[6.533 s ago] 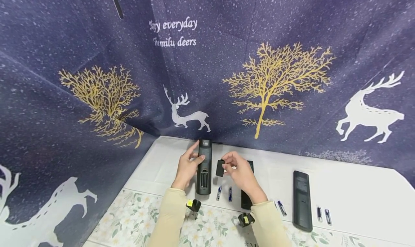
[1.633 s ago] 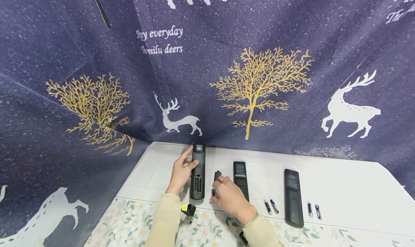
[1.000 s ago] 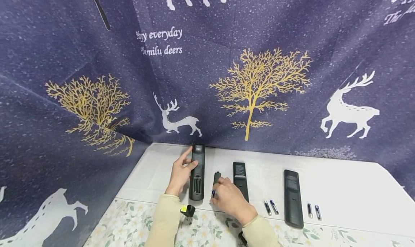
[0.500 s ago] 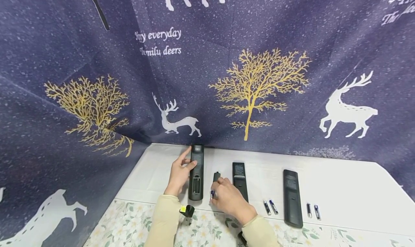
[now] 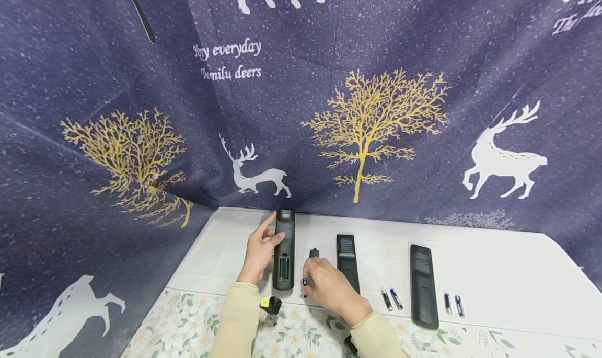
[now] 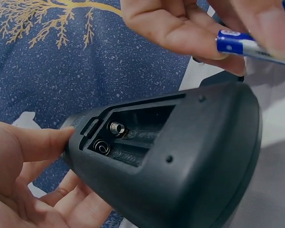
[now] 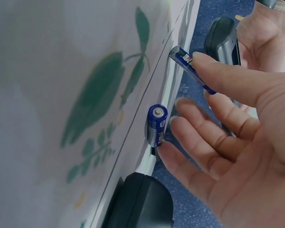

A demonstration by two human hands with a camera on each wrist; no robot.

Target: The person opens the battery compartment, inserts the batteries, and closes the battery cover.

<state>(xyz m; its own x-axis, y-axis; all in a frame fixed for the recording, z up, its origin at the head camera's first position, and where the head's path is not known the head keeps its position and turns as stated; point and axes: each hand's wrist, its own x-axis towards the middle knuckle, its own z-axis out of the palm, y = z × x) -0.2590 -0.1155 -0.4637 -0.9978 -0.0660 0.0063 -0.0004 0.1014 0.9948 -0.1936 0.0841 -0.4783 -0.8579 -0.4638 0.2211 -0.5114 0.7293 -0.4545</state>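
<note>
My left hand (image 5: pixel 257 251) holds a black remote control (image 5: pixel 285 245) with its back facing up, fingers along its left side and thumb on top. The left wrist view shows its open battery compartment (image 6: pixel 128 137), bare with coil springs at one end. To the right of it, my right hand (image 5: pixel 331 287) pinches a blue and silver battery (image 7: pixel 190 66) between thumb and finger, just off the table. A second battery (image 7: pixel 156 126) stays by the lower fingers of that hand, hidden in the head view. The battery cover (image 5: pixel 314 253) lies behind the right hand, partly covered by it.
Another black remote (image 5: pixel 346 258) lies right of my right hand, partly behind it. Further right come a pair of batteries (image 5: pixel 392 299), a third remote (image 5: pixel 424 287) and another pair of batteries (image 5: pixel 454 304). A dark patterned curtain (image 5: pixel 263 112) hangs along the table's back.
Since the earliest frame, my right hand has put the battery cover down and taken up a battery. Over the last half second it moves slightly left with it. The left hand keeps its hold.
</note>
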